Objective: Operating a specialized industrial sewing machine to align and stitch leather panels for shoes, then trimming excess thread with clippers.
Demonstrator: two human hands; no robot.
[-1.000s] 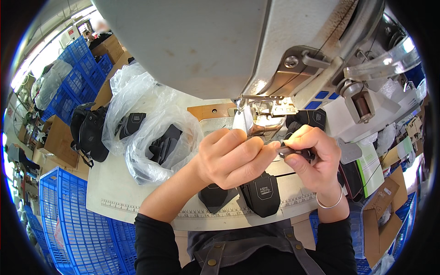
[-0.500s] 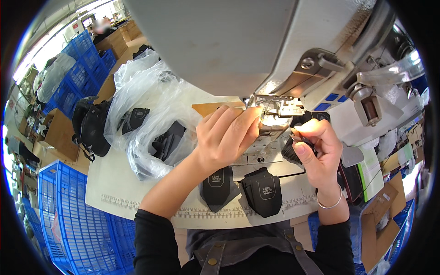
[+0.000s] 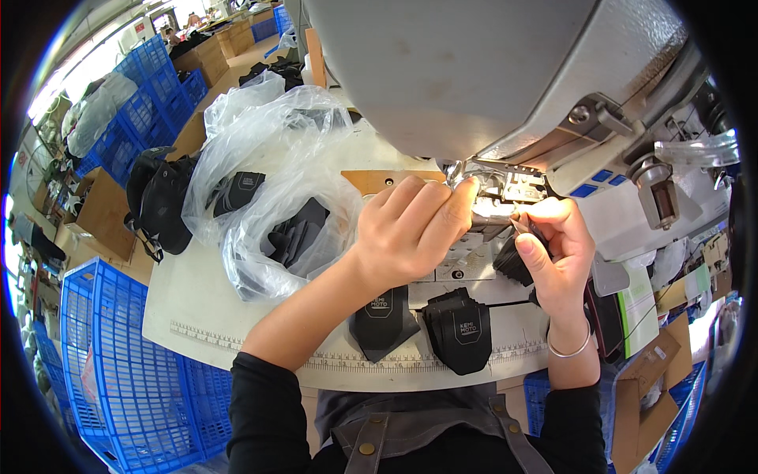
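My left hand (image 3: 414, 229) is closed in a pinch at the needle area of a grey sewing machine (image 3: 466, 71); what its fingertips hold is too small to make out. Just right of the lit presser foot (image 3: 491, 189), my right hand (image 3: 559, 249) pinches a small pointed piece (image 3: 519, 225) between thumb and forefinger. Below that hand is a stack of black pieces (image 3: 513, 262), partly covered by the fingers. Nearer to me lie a black fabric piece (image 3: 381, 328) and a stack of black fabric pieces (image 3: 458, 332) with pale print.
A clear plastic bag (image 3: 272, 158) with black pieces (image 3: 300, 229) inside spreads over the left of the white table (image 3: 205, 316). A black bag (image 3: 162, 205) sits at its left edge. Blue crates (image 3: 126, 355) stand at lower left, a cardboard box (image 3: 655, 395) at lower right.
The view has shifted, so the machine and both hands appear farther right. Relative to the machine, both hands stay at the needle area, still pinching.
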